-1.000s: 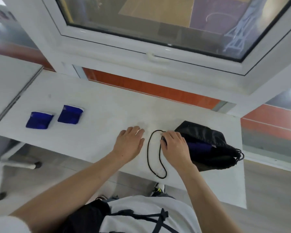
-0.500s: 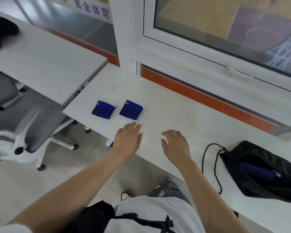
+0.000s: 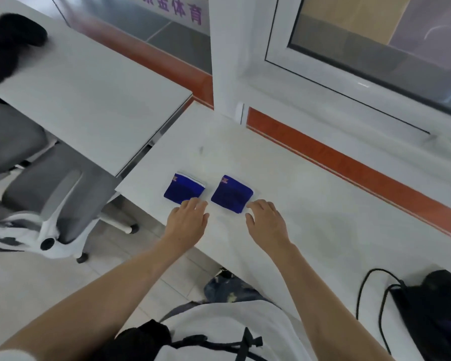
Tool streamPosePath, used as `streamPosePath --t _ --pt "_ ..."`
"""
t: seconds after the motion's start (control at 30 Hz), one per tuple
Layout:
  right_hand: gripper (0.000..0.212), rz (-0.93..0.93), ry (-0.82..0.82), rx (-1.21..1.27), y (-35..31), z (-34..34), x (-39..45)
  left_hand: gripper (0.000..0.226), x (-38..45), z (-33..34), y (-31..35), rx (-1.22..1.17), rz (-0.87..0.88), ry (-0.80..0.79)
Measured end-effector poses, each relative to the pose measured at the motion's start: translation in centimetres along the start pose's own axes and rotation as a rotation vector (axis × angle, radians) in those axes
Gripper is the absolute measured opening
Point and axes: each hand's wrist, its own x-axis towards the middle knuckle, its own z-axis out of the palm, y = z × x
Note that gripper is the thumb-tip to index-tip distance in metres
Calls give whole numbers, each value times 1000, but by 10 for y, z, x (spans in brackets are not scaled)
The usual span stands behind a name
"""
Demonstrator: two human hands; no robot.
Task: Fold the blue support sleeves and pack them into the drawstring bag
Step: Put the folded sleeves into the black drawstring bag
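Our open left hand (image 3: 187, 221) and right hand (image 3: 266, 221) reach two folded blue sleeves (image 3: 184, 189) (image 3: 231, 197), ready for bagging.

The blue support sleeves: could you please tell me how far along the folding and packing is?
Done: two blue sleeves, the left sleeve and the right sleeve, lie compactly folded side by side on the table. In hand: the left hand and right hand reach them, open, fingertips at their near edges. Left: carrying both to the drawstring bag at the far right.
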Motion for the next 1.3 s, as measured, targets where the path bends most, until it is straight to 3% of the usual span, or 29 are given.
streamPosePath --t 0.33,0.7,1.0,1.3 --pt "46 55 -118 -87 -17 27 92 36 87 -6 -68 3 1 -132" --pt "71 307 -198 -135 -24 68 145 73 186 19 -126 193 266 -414" --pt "69 502 -235 -244 -40 81 156 53 181 35 -134 360 363 -314" --pt "61 664 -207 -183 -56 92 138 50 170 35 -134 258 326 -348"
